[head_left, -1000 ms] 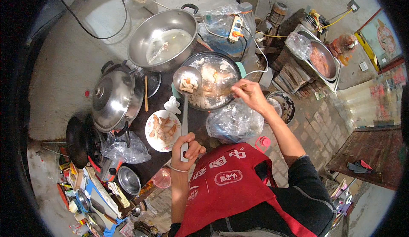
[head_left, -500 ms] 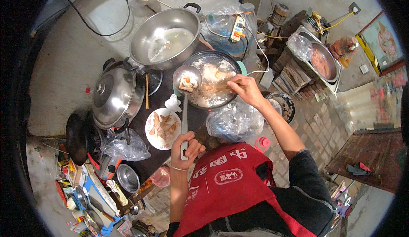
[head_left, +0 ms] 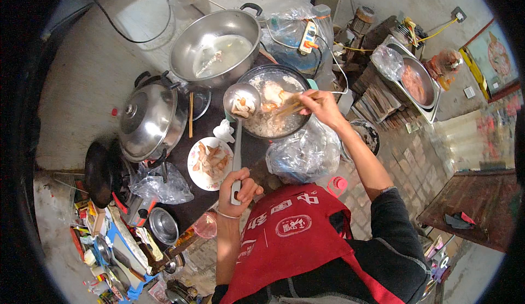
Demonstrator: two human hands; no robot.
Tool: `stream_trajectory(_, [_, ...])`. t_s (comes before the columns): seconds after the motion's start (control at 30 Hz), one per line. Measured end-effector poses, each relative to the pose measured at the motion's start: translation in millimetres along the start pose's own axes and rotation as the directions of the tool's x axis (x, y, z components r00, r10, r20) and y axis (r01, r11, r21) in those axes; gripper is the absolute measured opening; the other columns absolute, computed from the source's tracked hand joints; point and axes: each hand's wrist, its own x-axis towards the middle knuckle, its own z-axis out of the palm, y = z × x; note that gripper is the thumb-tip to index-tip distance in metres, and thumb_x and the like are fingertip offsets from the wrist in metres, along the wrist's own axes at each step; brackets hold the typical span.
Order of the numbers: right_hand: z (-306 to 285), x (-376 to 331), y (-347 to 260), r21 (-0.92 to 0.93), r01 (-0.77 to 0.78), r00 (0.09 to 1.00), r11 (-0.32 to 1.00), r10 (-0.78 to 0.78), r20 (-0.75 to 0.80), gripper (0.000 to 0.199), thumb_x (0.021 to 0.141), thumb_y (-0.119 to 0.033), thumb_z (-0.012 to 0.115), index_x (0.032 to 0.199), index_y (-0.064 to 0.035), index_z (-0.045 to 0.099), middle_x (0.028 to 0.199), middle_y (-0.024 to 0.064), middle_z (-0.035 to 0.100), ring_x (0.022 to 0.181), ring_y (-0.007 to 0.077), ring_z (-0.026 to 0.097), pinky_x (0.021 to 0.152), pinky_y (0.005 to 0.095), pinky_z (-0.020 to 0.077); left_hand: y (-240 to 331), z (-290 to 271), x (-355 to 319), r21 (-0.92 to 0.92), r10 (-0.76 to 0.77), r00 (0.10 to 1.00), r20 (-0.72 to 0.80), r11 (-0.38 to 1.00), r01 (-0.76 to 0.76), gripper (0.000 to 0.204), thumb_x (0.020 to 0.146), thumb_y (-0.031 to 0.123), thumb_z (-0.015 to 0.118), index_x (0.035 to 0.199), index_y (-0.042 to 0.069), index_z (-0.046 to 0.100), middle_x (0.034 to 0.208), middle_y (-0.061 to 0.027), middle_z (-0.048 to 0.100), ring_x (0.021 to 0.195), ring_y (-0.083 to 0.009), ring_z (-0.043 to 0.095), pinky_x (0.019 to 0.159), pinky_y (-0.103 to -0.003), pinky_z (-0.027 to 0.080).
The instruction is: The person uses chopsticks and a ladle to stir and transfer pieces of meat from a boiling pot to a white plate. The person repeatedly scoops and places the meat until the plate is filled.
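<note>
nearest the body, over the near edge of the dark table [head_left: 180,156], the left hand [head_left: 239,189] is closed round the handle of a long metal ladle [head_left: 239,134]; the fingers are wrapped fully about it. the handle runs away from the person, and the ladle bowl, with pieces of food in it, is held at the near left rim of the round pot [head_left: 273,110]. just left of the handle a white plate [head_left: 209,163] with pale sliced pieces is set on the table, and a small white object lies beside the handle beyond the plate. right of the handle, between the body and the round pot, a bulging clear plastic bag [head_left: 306,153] is found, and the right forearm passes over it. to the near left, a crumpled clear bag [head_left: 158,186] and a small steel cup [head_left: 163,226] are seen by the table's near left corner.

farther out, the right hand [head_left: 322,107] is held over the right rim of the round pot, its fingers pinched on a pair of chopsticks [head_left: 292,107] whose tips reach into the pale food inside. at the left edge a lidded steel pot [head_left: 149,119] is set, with a black pan [head_left: 98,173] beside it. beyond the round pot, at the far edge, a large open steel pot [head_left: 216,47] with pale liquid is seen, touching or nearly touching it. far right, off the table, a steel basin [head_left: 418,82] with pinkish contents is seen.
</note>
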Motion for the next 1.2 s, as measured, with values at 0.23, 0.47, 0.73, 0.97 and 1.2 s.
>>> stream_trajectory(0.23, [-34,1,33,0.381,-0.204,0.94,0.902,0.289,-0.18,0.023,0.088,-0.018,0.056,0.086,0.0048,0.055,0.072,0.016,0.063,0.056,0.0222,0.065,0.049,0.0278,0.0548,2,0,-2,-0.031,-0.005,1.0,-0.027,1.0,0.004,0.021,0.092,0.022,0.036,0.073,0.015,0.044,0.039,0.004,0.036,0.034,-0.0088,0.029,0.064,-0.027,0.034])
stream_trajectory(0.47, [-43,-16,61,0.599,-0.239,0.873,0.764,0.439,-0.212,0.022,0.088,-0.015,0.055,0.086,0.0067,0.054,0.074,0.018,0.062,0.058,0.0262,0.065,0.048,0.0285,0.0567,3,-2,-2,-0.015,-0.005,1.0,-0.029,1.0,0.004,0.022,0.092,0.022,0.036,0.072,0.015,0.043,0.039,0.0036,0.036,0.033,-0.0091,0.028,0.063,-0.027,0.035])
stream_trajectory(0.73, [-9,-30,18,0.376,-0.175,0.908,0.91,0.297,-0.295,0.031,0.087,-0.023,0.059,0.093,0.0075,0.056,0.073,0.0126,0.061,0.056,0.021,0.064,0.047,0.0261,0.054,1,-3,2,0.014,-0.009,1.0,-0.026,1.0,0.009,0.022,0.091,0.022,0.039,0.071,0.015,0.043,0.039,0.0037,0.036,0.033,-0.0089,0.029,0.064,-0.027,0.036])
stream_trajectory(0.97, [32,-38,13,0.376,-0.081,0.932,0.923,0.204,-0.301,0.024,0.088,-0.016,0.056,0.088,0.0085,0.058,0.069,0.011,0.06,0.057,0.0169,0.064,0.048,0.0245,0.0521,2,-3,3,0.002,-0.02,0.999,-0.026,1.0,0.02,0.022,0.09,0.022,0.039,0.069,0.016,0.043,0.039,0.0029,0.037,0.034,-0.0096,0.03,0.065,-0.028,0.036])
stream_trajectory(1.2, [9,-48,-17,0.246,-0.102,0.889,0.964,0.199,-0.413,0.027,0.089,-0.018,0.055,0.091,0.0086,0.059,0.067,0.009,0.06,0.053,0.0167,0.062,0.046,0.024,0.0511,1,-9,-1,-0.023,-0.011,1.0,-0.023,1.0,0.011,0.026,0.091,0.022,0.036,0.066,0.017,0.042,0.04,0.0016,0.039,0.037,-0.0102,0.033,0.067,-0.029,0.038])
